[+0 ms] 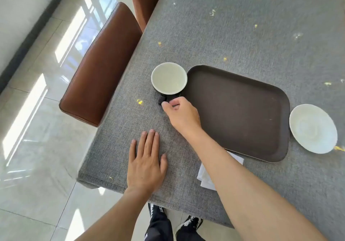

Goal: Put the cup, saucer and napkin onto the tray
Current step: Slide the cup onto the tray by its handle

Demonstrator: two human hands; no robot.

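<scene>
On the grey cloth worktop (242, 26), your right grip (180, 112) is pinching the black cup's (169, 78) handle, ready for lifting onto the empty tray (237, 110) just right of it. Your left grip (147, 160) is lying flat, holding nothing.

Table (242, 26), covered in grey woven cloth flecked with small yellow spots. On it we count: one dark brown rectangular tray (237, 110), bare inside; one dark cup (169, 78) with pale interior, touching the tray's left end; one white saucer (313, 128) just beside the tray's right end; one white napkin (204, 175) tucked partly under the tray's near edge; our left hand (145, 163), flat on the cloth, near the tray's near-left corner.
</scene>
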